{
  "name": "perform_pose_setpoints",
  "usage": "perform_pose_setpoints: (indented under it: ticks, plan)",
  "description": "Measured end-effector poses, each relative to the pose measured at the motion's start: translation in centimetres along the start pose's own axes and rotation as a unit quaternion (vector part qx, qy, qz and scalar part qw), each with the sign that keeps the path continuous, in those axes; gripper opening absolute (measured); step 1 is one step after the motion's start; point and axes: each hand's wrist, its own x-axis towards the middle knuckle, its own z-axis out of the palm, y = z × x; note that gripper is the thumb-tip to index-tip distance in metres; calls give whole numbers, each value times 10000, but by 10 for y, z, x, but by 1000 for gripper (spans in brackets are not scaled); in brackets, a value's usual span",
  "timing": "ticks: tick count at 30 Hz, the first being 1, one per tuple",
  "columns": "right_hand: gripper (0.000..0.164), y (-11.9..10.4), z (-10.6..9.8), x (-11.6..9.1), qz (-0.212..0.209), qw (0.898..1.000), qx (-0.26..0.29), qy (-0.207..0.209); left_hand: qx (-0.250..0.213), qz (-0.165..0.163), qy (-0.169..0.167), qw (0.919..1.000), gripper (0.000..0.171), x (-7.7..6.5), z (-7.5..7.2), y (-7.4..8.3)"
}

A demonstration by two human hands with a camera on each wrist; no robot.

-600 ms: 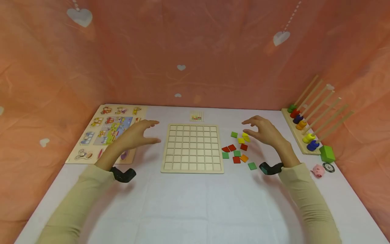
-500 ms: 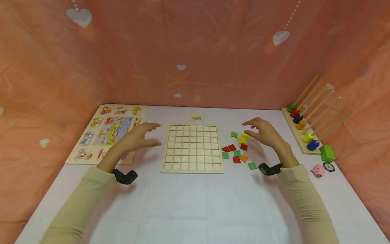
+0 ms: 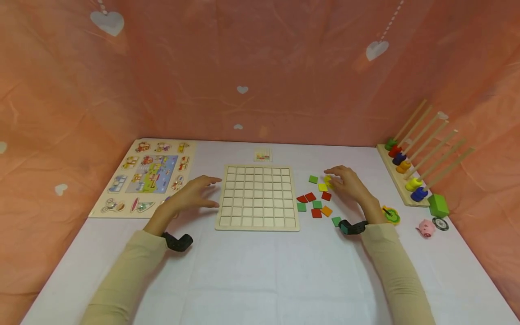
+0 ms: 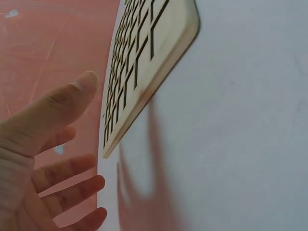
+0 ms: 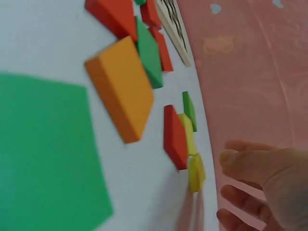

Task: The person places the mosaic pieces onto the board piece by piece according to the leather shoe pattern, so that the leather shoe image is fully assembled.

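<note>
A wooden grid board (image 3: 257, 197) (image 4: 144, 53) of empty square cells lies at the table's middle. To its right lie several loose square tiles: a green one (image 3: 313, 179), yellow ones (image 3: 322, 187) (image 5: 195, 172), red ones (image 3: 326, 196) (image 5: 174, 137), an orange one (image 3: 326, 210) (image 5: 122, 86). My right hand (image 3: 343, 183) (image 5: 255, 187) hovers over the yellow tiles with relaxed fingers and holds nothing. My left hand (image 3: 195, 193) (image 4: 53, 159) is spread just left of the board's edge, empty.
A picture peg puzzle (image 3: 142, 178) lies at the left. A wooden rod rack with coloured beads (image 3: 408, 174) stands at the right, with a green cube (image 3: 437, 205), a pink pig (image 3: 425, 227) and a yellow-green disc (image 3: 391, 214) near it. A small pattern card (image 3: 262, 155) lies behind the board.
Both hands have come down and back toward me. The right hand has sunk closer to the yellow tiles, uncovering the yellow-green disc; the left has dropped beside the board's left edge.
</note>
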Motion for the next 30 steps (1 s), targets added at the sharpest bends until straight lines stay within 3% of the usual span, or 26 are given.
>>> perform_pose_setpoints:
  ticks: [6,12,20,30]
  plan:
    - [32,6,7,1,-75,9999,78,-132,331,213,55,9992,74,1,9,-3]
    - [33,8,13,0,82,9994,-77,-323,521,-79,-107,9986,77,1,14,-2]
    - [31,9,16,0,103,9998,-135,-42,697,-399,-230,9965,75,1,17,-1]
    - [15,-1,19,6,273,9994,63,225,798,-399,-237,9957,72,2,18,-1]
